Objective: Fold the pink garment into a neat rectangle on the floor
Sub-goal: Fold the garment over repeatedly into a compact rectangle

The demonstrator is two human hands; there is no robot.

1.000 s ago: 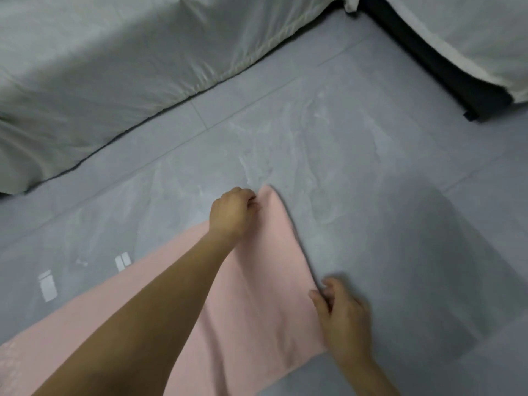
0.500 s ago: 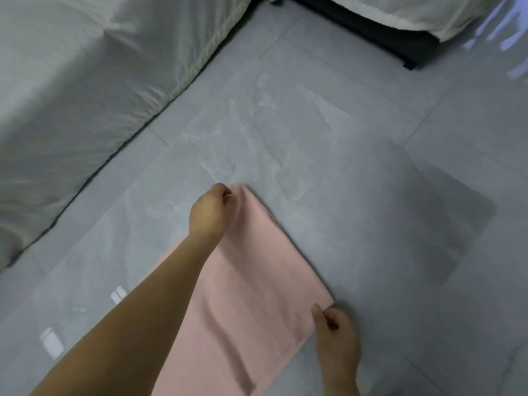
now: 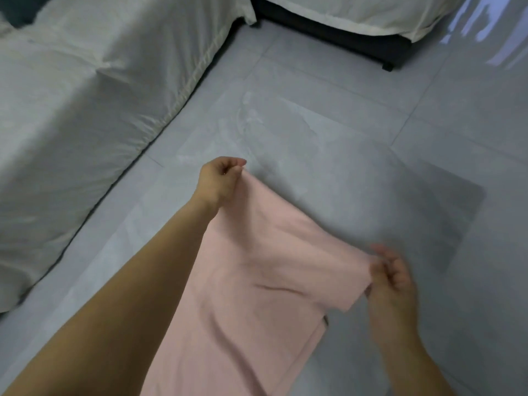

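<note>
The pink garment stretches from the bottom of the view up to the middle of the grey tiled floor. Its far end is lifted off the tiles and held taut between my hands. My left hand pinches the far left corner. My right hand pinches the far right corner, blurred by motion. A lower layer of the same pink cloth lies flat beneath the raised end.
A couch draped in white sheeting runs along the left. A second covered piece on a dark base stands at the top. Grey floor tiles spread beyond the garment; a glare patch lies at the top right.
Both hands have lifted the garment's far edge off the floor. The cloth now sags between them. The camera has swung, so the couch fills more of the left.
</note>
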